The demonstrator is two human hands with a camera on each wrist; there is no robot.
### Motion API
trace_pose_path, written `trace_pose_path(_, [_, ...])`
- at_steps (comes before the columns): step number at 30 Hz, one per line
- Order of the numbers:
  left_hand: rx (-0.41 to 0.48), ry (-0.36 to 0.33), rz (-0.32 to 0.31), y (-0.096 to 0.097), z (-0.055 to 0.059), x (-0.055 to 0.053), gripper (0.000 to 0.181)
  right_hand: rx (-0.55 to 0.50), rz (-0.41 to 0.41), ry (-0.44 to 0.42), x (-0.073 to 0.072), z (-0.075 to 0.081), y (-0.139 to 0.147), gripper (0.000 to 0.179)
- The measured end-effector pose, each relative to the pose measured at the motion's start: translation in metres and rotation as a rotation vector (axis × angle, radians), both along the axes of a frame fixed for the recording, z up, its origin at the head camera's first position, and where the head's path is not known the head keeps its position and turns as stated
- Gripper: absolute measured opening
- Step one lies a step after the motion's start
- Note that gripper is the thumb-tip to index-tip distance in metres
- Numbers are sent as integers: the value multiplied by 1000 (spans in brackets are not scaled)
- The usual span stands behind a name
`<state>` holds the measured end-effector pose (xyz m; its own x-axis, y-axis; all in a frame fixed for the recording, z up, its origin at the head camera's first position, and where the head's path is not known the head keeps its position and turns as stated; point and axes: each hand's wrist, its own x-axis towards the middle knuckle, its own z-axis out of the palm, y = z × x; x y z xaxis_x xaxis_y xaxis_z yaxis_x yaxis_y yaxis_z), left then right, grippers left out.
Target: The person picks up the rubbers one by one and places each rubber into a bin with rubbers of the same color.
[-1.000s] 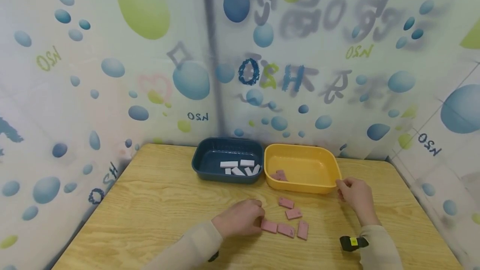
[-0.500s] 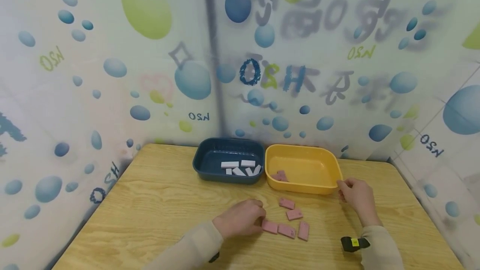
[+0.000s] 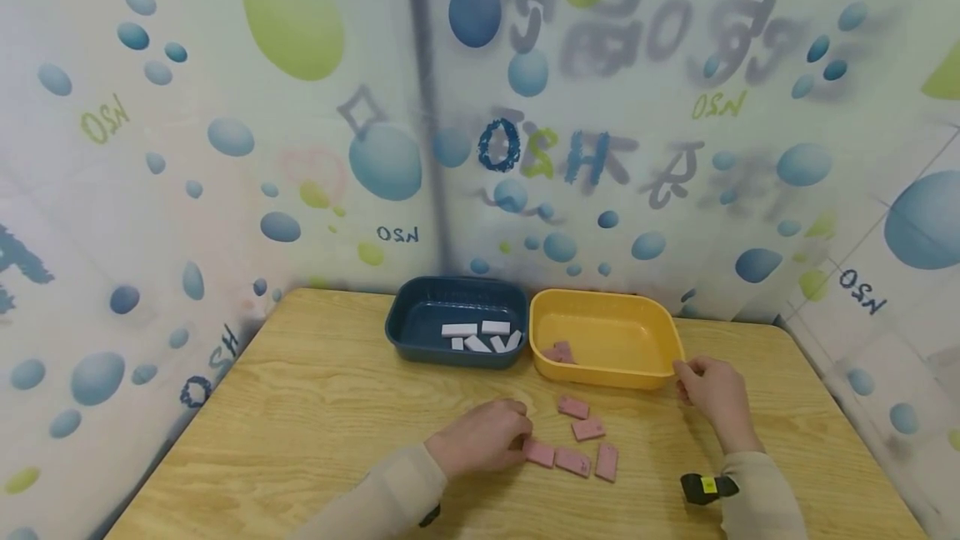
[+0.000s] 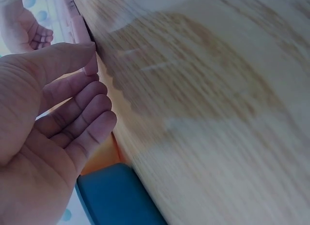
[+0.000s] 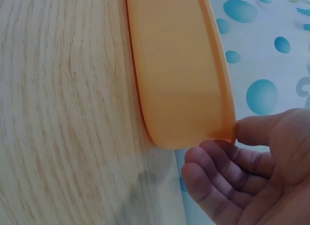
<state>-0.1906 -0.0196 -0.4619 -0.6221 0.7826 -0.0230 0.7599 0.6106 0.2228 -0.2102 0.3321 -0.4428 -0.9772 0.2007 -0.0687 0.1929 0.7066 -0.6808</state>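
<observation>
My left hand (image 3: 482, 437) is at the left end of a row of small flat pink blocks on the table. Its thumb and forefinger pinch the end of the leftmost pink block (image 4: 91, 66), seen in the left wrist view. Right of that lie a second pink block (image 3: 573, 462) and an upright-turned one (image 3: 607, 462), with others behind. My right hand (image 5: 252, 162) pinches the rim of the yellow bin (image 5: 184, 79) at its near right corner, thumb outside. A few pink blocks (image 3: 558, 352) lie in the bin's left end.
Left of the yellow bin, side by side, stands a dark blue bin (image 3: 457, 292) holding several white blocks (image 3: 459, 329). Both bins are at the back of the wooden table (image 3: 315, 407), close to a patterned curtain (image 3: 480, 215).
Both hands, the bins and the blocks stay in place. The head view shifts only very slightly.
</observation>
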Motion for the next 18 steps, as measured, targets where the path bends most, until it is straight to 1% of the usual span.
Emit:
trace_pose_path(6, [10,-18,17,-1,0,0,8,-3,-3,-4,0,1,-1,35])
trace_pose_path(11, [29,-41,61,-2,4,1,5,-6,-5,-8,1,1,-2,35])
trace_pose_path(14, [43,-23,85,-3,7,1,5,-9,-8,-9,1,1,-2,35])
trace_pose_path(18, [55,23,88,-3,11,0,7,-20,-12,-9,0,0,-2,35])
